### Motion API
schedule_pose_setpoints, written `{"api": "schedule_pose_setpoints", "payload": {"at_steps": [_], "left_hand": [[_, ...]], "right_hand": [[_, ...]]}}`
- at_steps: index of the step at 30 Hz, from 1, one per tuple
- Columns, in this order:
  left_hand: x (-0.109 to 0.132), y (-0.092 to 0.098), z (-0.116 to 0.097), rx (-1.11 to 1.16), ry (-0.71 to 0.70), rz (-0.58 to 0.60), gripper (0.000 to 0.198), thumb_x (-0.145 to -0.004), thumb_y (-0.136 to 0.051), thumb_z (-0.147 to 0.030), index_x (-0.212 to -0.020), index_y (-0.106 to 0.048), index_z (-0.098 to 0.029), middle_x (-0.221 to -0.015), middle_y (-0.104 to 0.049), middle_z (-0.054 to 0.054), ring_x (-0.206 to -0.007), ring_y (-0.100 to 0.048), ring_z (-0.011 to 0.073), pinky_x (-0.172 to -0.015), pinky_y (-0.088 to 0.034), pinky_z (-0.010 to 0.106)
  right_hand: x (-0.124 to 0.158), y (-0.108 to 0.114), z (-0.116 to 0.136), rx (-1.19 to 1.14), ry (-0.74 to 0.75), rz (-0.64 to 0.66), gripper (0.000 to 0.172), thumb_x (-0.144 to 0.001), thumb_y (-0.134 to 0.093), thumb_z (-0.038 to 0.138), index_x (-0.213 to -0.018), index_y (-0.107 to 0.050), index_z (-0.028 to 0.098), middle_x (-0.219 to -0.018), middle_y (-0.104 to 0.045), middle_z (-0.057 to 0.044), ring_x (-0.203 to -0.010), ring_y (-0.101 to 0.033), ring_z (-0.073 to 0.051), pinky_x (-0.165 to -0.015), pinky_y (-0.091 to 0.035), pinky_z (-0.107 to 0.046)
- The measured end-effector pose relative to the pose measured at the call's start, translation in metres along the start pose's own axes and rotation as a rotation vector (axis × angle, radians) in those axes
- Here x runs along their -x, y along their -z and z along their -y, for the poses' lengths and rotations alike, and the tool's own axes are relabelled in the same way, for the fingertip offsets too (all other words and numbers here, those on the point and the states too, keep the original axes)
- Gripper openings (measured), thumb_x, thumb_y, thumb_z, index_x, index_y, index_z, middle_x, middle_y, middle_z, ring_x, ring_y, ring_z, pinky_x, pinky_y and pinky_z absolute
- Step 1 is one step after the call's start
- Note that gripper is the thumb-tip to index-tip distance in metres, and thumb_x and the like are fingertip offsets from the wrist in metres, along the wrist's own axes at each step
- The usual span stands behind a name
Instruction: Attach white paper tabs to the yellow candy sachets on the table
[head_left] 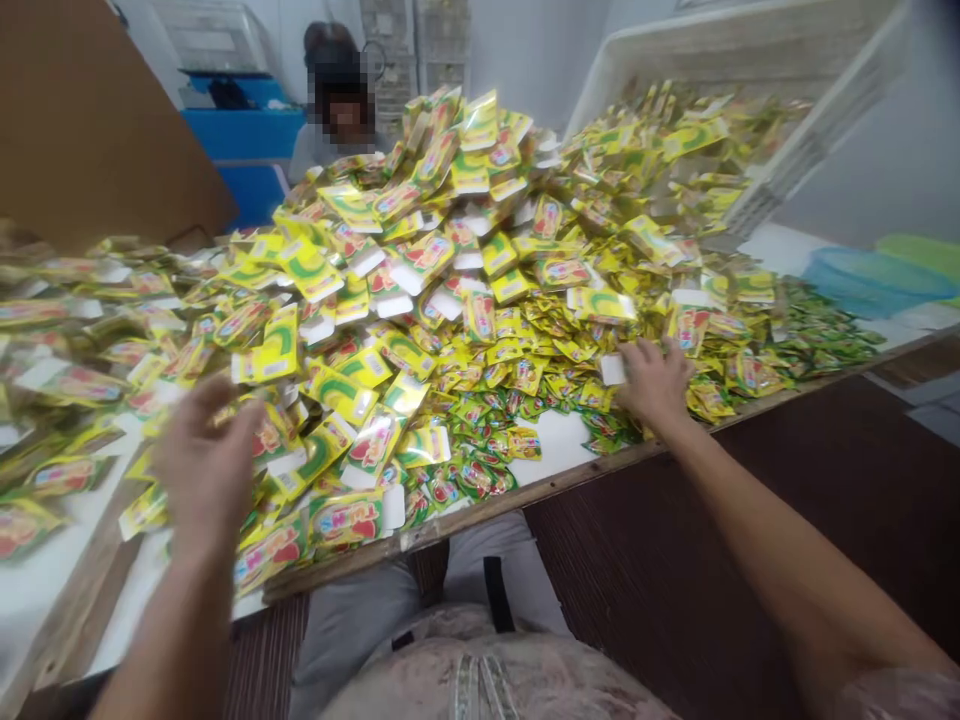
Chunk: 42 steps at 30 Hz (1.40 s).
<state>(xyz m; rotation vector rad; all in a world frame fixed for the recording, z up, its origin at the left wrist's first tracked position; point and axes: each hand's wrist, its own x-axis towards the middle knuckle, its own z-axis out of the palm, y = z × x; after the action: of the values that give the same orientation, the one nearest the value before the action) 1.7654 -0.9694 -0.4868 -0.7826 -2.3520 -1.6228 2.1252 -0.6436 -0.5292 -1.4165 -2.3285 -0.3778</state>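
Note:
A large heap of small yellow-and-green printed boxes (pixel 307 270) with white end flaps covers the white table. Low in the heap lie small yellow sachets (pixel 525 375) and green sachets (pixel 480 475). My left hand (pixel 199 470), smeared by motion, hovers over boxes at the left with thumb and fingers apart and nothing visible between them. On the right, my right hand (pixel 656 382) reaches onto the yellow sachets, its fingers bent and spread. The white end of a box (pixel 613 369) shows beside that hand; its fingertips are partly hidden among the packets.
A tilted white crate (pixel 802 165) spills boxes at the back right. Blue and green plastic baskets (pixel 874 280) stand on the right. A wooden edge strip (pixel 555 487) runs along the table front. Another person (pixel 337 110) is behind the heap, near a brown board (pixel 97 130).

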Motion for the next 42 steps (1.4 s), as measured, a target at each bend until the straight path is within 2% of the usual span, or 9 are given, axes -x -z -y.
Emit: {"api": "schedule_pose_setpoints", "payload": {"at_steps": [4, 9, 13, 16, 22, 27, 32, 37, 42], "left_hand": [[0.053, -0.027, -0.008, 0.059, 0.049, 0.175, 0.039, -0.077, -0.063, -0.044, -0.106, -0.065, -0.019, -0.099, -0.069, 0.006, -0.084, -0.065, 0.0192, -0.080, -0.052, 0.034], [0.097, -0.069, -0.025, 0.114, -0.191, 0.524, 0.049, -0.074, -0.067, -0.042, -0.117, -0.060, -0.019, -0.117, -0.063, 0.010, -0.104, -0.060, 0.0242, -0.093, -0.045, 0.035], [0.110, -0.098, -0.030, 0.148, -0.090, 0.834, 0.071, -0.066, -0.073, -0.042, -0.129, -0.049, -0.019, -0.121, -0.062, 0.011, -0.107, -0.058, 0.0283, -0.090, -0.045, 0.036], [0.113, -0.113, -0.022, 0.141, 0.120, 0.801, 0.059, -0.069, -0.069, -0.041, -0.120, -0.055, -0.015, -0.098, -0.069, 0.010, -0.086, -0.064, 0.0256, -0.076, -0.049, 0.034], [0.118, -0.125, -0.006, 0.460, 0.405, 0.900, 0.049, -0.067, -0.071, -0.044, -0.104, -0.058, -0.015, -0.083, -0.068, 0.005, -0.066, -0.065, 0.0197, -0.056, -0.049, 0.026], [0.108, -0.123, -0.009, 0.455, 0.544, 0.853, 0.059, -0.063, -0.075, -0.042, -0.111, -0.055, -0.015, -0.077, -0.067, 0.003, -0.059, -0.064, 0.0176, -0.050, -0.046, 0.024], [0.110, -0.115, -0.016, 0.503, 0.465, 1.007, 0.037, -0.064, -0.073, -0.043, -0.085, -0.063, -0.015, -0.073, -0.066, 0.001, -0.056, -0.060, 0.0148, -0.051, -0.045, 0.023], [0.127, -0.114, -0.023, 0.440, 0.289, 1.127, 0.026, -0.066, -0.069, -0.040, -0.064, -0.059, -0.016, -0.061, -0.060, 0.000, -0.059, -0.055, 0.0149, -0.053, -0.041, 0.023], [0.127, -0.124, -0.024, 0.434, 0.407, 1.105, 0.025, -0.063, -0.070, -0.035, -0.077, -0.059, -0.017, -0.062, -0.064, 0.002, -0.059, -0.060, 0.0165, -0.056, -0.043, 0.024]], "right_hand": [[0.012, 0.013, 0.007, -0.028, 0.136, -0.121, 0.038, -0.073, -0.054, 0.023, -0.110, -0.054, 0.012, -0.116, -0.055, -0.019, -0.113, -0.039, -0.036, -0.089, -0.031, -0.051], [0.059, 0.037, 0.076, -0.423, -0.042, -0.173, 0.049, -0.072, -0.060, 0.051, -0.101, -0.053, 0.013, -0.100, -0.059, -0.017, -0.095, -0.052, -0.030, -0.082, -0.041, -0.043], [0.093, 0.040, 0.144, -1.000, -0.210, 0.260, 0.042, -0.069, -0.065, 0.055, -0.089, -0.054, 0.019, -0.073, -0.061, -0.003, -0.066, -0.054, -0.018, -0.061, -0.044, -0.029], [0.104, 0.026, 0.166, -1.174, -0.292, 0.404, 0.036, -0.067, -0.065, 0.051, -0.077, -0.053, 0.019, -0.063, -0.056, 0.002, -0.059, -0.051, -0.014, -0.055, -0.041, -0.026], [0.100, -0.002, 0.159, -1.384, -0.292, 0.533, 0.035, -0.068, -0.063, 0.048, -0.082, -0.056, 0.017, -0.066, -0.060, 0.000, -0.060, -0.055, -0.015, -0.056, -0.043, -0.027], [0.089, -0.005, 0.136, -1.080, -0.339, 0.252, 0.048, -0.074, -0.059, 0.041, -0.115, -0.051, 0.019, -0.081, -0.064, -0.004, -0.070, -0.057, -0.020, -0.067, -0.046, -0.034], [0.091, 0.016, 0.134, -0.806, -0.143, 0.013, 0.035, -0.075, -0.062, 0.039, -0.105, -0.063, 0.020, -0.113, -0.059, -0.013, -0.109, -0.048, -0.030, -0.093, -0.035, -0.045], [0.113, 0.037, 0.151, -1.177, 0.027, 0.576, 0.019, -0.077, -0.062, 0.038, -0.078, -0.063, 0.020, -0.073, -0.062, 0.000, -0.069, -0.054, -0.015, -0.063, -0.042, -0.027], [0.103, 0.025, 0.112, -1.390, -0.261, 0.444, 0.026, -0.073, -0.065, 0.043, -0.075, -0.055, 0.019, -0.069, -0.059, 0.002, -0.069, -0.054, -0.015, -0.066, -0.044, -0.028]]}}
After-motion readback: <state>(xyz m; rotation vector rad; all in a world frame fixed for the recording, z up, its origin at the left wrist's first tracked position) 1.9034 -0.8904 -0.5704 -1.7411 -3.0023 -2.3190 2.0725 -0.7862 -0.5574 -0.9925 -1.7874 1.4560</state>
